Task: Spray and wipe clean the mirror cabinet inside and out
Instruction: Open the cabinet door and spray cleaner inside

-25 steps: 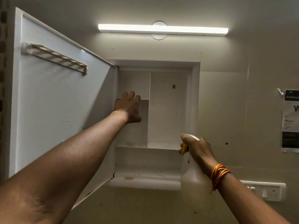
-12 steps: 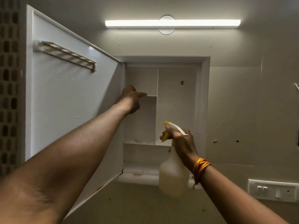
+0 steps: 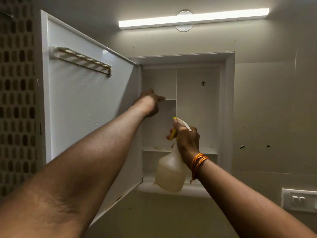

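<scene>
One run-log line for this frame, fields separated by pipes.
cabinet door open | left hand on small inner shelf | right hand grips spray bottle, nozzle toward cabinet interior | no cloth visible

No text, label, brand, number or sign could be read anywhere in the head view, neither on the translucent plastic spray bottle (image 3: 170, 170) nor on the white open-doored wall cabinet (image 3: 229, 107)
</scene>
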A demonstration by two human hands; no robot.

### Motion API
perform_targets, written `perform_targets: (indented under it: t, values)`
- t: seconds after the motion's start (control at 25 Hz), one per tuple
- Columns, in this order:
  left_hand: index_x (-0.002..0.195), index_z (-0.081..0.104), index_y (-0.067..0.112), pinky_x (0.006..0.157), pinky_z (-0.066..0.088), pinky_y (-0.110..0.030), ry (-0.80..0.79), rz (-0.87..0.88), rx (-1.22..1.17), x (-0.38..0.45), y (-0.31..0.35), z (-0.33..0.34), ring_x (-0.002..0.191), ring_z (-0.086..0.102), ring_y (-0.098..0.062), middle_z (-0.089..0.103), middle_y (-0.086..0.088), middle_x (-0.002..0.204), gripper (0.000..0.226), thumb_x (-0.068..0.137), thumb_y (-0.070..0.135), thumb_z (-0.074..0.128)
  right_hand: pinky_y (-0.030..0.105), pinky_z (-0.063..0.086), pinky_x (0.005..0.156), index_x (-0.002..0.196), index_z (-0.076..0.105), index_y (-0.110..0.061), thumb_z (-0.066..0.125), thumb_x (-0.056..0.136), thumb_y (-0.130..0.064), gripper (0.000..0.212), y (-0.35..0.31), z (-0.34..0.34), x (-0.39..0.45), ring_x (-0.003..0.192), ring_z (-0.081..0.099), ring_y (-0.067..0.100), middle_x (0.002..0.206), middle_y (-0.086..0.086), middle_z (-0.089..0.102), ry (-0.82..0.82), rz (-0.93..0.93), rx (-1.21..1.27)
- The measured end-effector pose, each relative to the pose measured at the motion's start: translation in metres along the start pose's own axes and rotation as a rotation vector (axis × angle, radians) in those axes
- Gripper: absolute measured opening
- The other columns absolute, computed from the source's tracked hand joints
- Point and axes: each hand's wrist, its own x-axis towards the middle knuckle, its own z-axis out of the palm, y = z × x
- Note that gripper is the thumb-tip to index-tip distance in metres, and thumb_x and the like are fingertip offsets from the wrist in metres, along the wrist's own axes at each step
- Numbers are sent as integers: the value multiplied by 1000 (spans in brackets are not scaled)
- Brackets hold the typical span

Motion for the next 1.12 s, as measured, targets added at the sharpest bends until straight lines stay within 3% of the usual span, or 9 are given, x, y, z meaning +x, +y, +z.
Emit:
perform_targets:
  t: [0.08,0.2,0.36,0.48,0.76,1.0,1.12]
  values:
    - [145,47,37,111,35,-31,-5,11,11,0,-2,0,137,40,-27,40,-5,143,62,93,3,52,43,59,69,73,69,-15,64,93,-45,36,-1,-1,-3,70,73,29,65,6,72,61,27,-42]
    - [146,45,38,113,34,-34,-17,13,28,1,-1,0,138,38,-28,38,-5,144,63,94,4,52,42,59,69,70,74,-11,62,90,-49,44,3,-5,-3,67,72,26,59,4,72,-5,-8,-151]
    - [146,44,41,112,34,-34,-42,-55,-42,3,-2,4,139,36,-26,36,-1,146,64,92,8,55,51,62,80,78,75,-12,63,85,-44,35,18,-20,2,75,75,26,73,4,76,-160,18,-311]
    - [145,44,42,115,32,-36,-47,-48,-39,1,-2,6,139,34,-24,34,0,145,68,91,2,53,48,61,83,84,75,-11,63,87,-39,30,28,-38,3,79,75,26,81,6,77,-256,79,-448]
    - [146,43,42,116,30,-37,-33,-27,-19,-2,-1,7,139,30,-23,34,0,143,70,90,0,49,32,53,63,96,74,-9,62,93,-36,30,35,-62,0,80,76,24,91,10,77,-338,112,-400]
    - [147,41,43,113,32,-40,-31,-14,28,-5,0,6,139,31,-25,33,-1,146,70,90,2,52,32,50,55,75,73,-2,61,92,-43,46,42,-63,-7,53,64,21,60,11,70,-227,90,-440]
    - [148,39,42,114,31,-40,-33,-3,51,-5,-1,6,141,28,-25,32,-1,148,70,90,3,53,33,52,55,80,74,-4,62,93,-39,39,51,-65,-18,60,71,25,71,13,74,-285,91,-407]
